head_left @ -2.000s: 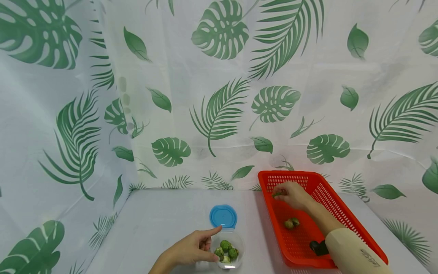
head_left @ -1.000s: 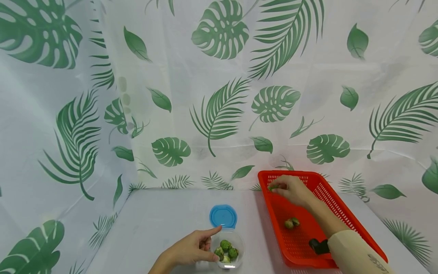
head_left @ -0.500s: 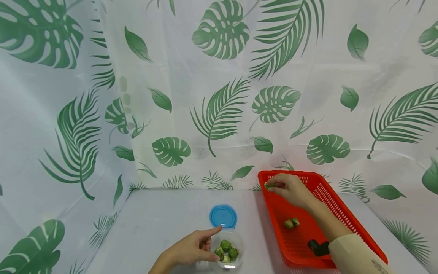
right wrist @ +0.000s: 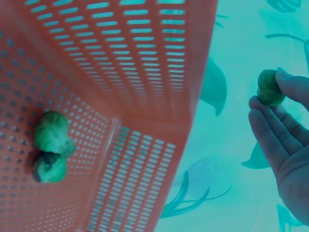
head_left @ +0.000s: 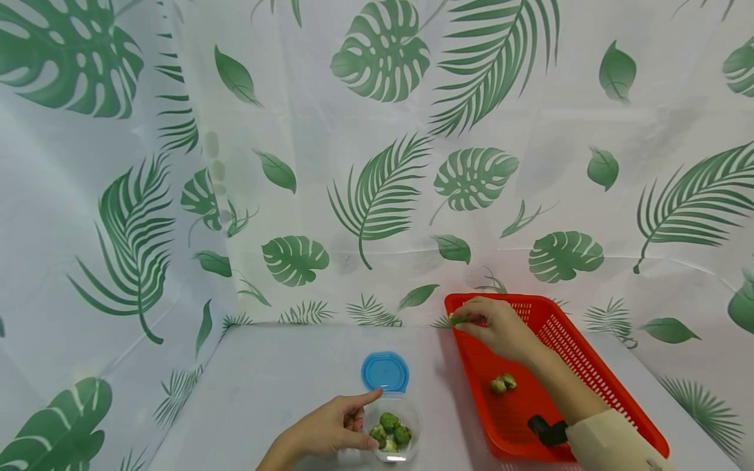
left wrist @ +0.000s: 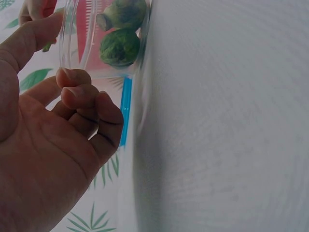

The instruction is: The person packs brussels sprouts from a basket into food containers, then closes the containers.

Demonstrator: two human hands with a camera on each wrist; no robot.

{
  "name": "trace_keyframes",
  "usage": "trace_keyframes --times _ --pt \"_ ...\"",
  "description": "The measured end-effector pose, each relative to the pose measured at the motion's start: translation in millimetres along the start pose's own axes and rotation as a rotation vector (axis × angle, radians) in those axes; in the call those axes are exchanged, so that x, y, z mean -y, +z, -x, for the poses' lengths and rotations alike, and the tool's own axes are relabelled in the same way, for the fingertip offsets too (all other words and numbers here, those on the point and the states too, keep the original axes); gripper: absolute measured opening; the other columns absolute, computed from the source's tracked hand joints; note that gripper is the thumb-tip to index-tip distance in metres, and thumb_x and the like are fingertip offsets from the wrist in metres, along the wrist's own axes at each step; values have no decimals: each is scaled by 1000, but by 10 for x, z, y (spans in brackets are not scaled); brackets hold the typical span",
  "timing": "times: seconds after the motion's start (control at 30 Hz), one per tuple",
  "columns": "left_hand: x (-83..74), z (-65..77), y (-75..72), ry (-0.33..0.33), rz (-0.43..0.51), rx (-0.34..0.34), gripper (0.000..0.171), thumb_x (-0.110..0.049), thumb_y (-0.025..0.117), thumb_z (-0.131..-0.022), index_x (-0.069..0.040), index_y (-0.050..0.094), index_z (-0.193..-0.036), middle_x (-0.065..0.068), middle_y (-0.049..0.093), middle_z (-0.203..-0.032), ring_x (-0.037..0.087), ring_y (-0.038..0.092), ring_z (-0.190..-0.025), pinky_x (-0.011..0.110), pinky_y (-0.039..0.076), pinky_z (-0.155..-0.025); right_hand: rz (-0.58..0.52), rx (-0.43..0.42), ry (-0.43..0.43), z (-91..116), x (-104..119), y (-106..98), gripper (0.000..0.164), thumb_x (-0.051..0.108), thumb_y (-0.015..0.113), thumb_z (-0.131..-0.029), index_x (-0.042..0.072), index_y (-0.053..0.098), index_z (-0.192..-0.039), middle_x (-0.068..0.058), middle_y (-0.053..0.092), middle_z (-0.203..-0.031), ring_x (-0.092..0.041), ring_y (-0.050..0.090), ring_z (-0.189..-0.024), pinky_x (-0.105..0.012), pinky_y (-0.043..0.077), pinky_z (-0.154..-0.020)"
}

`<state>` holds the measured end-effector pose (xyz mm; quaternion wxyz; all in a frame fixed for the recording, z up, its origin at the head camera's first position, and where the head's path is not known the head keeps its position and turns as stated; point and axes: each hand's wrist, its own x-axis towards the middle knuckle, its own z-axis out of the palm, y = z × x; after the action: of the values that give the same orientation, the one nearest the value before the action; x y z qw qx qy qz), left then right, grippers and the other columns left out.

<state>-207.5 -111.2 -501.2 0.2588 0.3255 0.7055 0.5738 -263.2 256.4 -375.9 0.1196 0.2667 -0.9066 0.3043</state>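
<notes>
My right hand (head_left: pixel 497 330) pinches a Brussels sprout (right wrist: pixel 270 89) between thumb and fingertips, above the far left corner of the red basket (head_left: pixel 480 360). The right wrist view shows that sprout held up beside the basket's wall. Lower left of it, my left hand (head_left: pixel 326 425) grips a small clear plastic container (head_left: pixel 415 418) at its left side, thumb and index finger spread along the rim, other fingers curled. Several Brussels sprouts (head_left: pixel 389 422) lie inside the container. Its blue lid (head_left: pixel 384 371) is flipped back behind it, lying on the table.
Inside the basket, a couple of Brussels sprouts (head_left: pixel 502 383) lie together on the floor. A black device (head_left: pixel 548 430) sits at the right sleeve (head_left: pixel 612 441), over the basket. Leaf-patterned sheeting (head_left: pixel 377 196) rises behind the white table (head_left: pixel 283 373) and on its left.
My right hand has moved left and slightly up with the Brussels sprout, from over the basket's inside to its far left corner. The left hand and container have stayed put.
</notes>
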Motion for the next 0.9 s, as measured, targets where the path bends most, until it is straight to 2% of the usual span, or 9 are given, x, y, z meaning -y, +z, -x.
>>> trace_keyframes --times 0.37,0.53,0.9 --pt "-8 4 -1 -11 -8 -11 79 -16 79 -94 -17 38 -162 -7 51 -80 2 37 -59 16 36 -55 33 -18 -8 17 244 5 24 8 79 -92 20 79 -113 9 72 -107 -12 69 -98 -24 59 -83" --pt "-15 9 1 -8 -3 -7 80 -16 78 -94 -16 37 -162 -7 51 -80 2 37 -59 16 37 -55 23 -52 -41 32 316 48 27 3 79 -90 18 80 -112 7 73 -105 -12 70 -95 -24 60 -82" --pt "2 -2 -1 -16 -2 -7 80 -17 78 -94 -14 36 -162 -7 51 -79 2 36 -59 17 37 -56 8 -69 -87 82 535 58 25 6 82 -89 20 80 -109 11 74 -102 -7 69 -95 -25 60 -82"
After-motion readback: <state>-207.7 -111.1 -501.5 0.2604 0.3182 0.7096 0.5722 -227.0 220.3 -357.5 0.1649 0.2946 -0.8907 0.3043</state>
